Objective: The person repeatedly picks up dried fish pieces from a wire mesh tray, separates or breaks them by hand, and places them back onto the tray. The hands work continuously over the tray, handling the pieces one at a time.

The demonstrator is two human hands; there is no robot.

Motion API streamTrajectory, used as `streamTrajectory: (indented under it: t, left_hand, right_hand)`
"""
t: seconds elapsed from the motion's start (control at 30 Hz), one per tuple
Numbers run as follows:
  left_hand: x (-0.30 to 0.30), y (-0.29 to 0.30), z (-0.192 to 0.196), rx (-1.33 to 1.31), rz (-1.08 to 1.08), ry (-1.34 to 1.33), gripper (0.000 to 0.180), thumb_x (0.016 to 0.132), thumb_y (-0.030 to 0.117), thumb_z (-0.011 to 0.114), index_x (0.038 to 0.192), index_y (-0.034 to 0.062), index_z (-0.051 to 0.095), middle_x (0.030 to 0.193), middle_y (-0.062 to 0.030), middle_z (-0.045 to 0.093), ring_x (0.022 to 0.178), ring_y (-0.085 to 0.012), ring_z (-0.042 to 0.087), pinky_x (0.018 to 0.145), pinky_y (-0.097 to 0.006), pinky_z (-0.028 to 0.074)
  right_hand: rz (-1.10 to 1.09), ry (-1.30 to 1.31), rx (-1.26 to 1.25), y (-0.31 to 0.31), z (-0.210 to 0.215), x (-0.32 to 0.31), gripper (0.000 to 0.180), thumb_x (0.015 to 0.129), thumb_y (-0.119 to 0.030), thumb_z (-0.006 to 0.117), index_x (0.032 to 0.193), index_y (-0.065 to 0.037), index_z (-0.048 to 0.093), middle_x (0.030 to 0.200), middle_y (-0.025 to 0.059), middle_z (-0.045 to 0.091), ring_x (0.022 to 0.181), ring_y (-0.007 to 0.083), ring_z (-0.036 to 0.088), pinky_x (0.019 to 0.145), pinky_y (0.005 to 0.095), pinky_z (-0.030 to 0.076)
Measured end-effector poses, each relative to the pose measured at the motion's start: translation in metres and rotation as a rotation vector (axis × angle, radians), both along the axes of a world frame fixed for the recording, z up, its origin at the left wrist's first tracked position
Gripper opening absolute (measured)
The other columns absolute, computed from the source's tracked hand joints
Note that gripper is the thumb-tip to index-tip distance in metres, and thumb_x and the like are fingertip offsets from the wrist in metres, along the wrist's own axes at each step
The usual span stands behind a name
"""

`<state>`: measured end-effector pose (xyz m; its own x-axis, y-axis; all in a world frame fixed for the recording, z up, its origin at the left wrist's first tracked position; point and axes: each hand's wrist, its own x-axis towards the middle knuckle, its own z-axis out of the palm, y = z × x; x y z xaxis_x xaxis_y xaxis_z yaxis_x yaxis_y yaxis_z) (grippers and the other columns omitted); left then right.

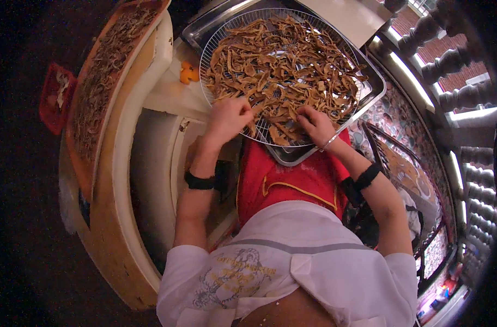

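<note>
Many dried brown strips [286, 65], curled and uneven, are spread over a round wire rack [205, 82]. The rack rests on a rectangular metal tray [292, 157], whose corners stick out beyond it. At the rack's near left rim is my left hand [230, 117], its thumb and fingers pinched together by a brown strip at the fingertips. My right hand [317, 127] is over the near right part, fingers curled down among the strips. What lies between those fingers is hidden. A thin bracelet circles the right wrist, and black bands sit on both forearms.
To the left, a curved wooden-edged surface [145, 82] carries an orange tray [98, 87] of thin dried shreds. Beyond it is a red basket [56, 98]. A small orange object [189, 73] lies beside the rack. At right are a dark-framed chair [406, 169] and a balustrade [455, 98].
</note>
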<state>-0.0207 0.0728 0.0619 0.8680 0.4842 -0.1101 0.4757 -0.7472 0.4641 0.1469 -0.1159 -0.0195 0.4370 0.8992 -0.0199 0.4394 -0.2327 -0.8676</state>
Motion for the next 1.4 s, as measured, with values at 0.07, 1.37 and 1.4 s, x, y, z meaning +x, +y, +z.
streamTrajectory:
  t: [0.07,1.37,1.4]
  left_hand:
    - [0.000,0.004,0.005,-0.059,0.054,-0.144,0.018,0.076,0.021,0.060,0.080,0.0031,0.060,0.073,-0.0142,0.063,0.071,-0.0329,0.060,0.064,-0.040,0.046]
    - [0.020,-0.023,-0.015,-0.026,0.049,0.097,0.025,0.085,0.019,0.055,0.105,0.0047,0.060,0.091,-0.0191,0.064,0.088,-0.0362,0.061,0.076,-0.043,0.048]
    - [0.020,-0.024,-0.013,-0.027,0.049,0.075,0.025,0.085,0.019,0.055,0.106,0.0051,0.060,0.093,-0.0187,0.064,0.089,-0.0358,0.061,0.076,-0.043,0.048]
  right_hand:
    - [-0.010,-0.036,0.010,-0.001,-0.002,0.000,0.023,0.084,-0.019,0.054,0.100,-0.002,0.055,0.090,0.0162,0.062,0.085,0.0308,0.061,0.074,0.0371,0.046]
    - [0.132,0.057,-0.096,0.001,0.007,0.002,0.026,0.090,-0.028,0.051,0.100,-0.005,0.057,0.088,0.0209,0.061,0.084,0.0394,0.059,0.071,0.0440,0.046]
    - [0.131,0.062,-0.105,0.001,0.007,0.002,0.026,0.090,-0.028,0.051,0.098,-0.005,0.057,0.086,0.0208,0.061,0.083,0.0395,0.059,0.069,0.0442,0.046]
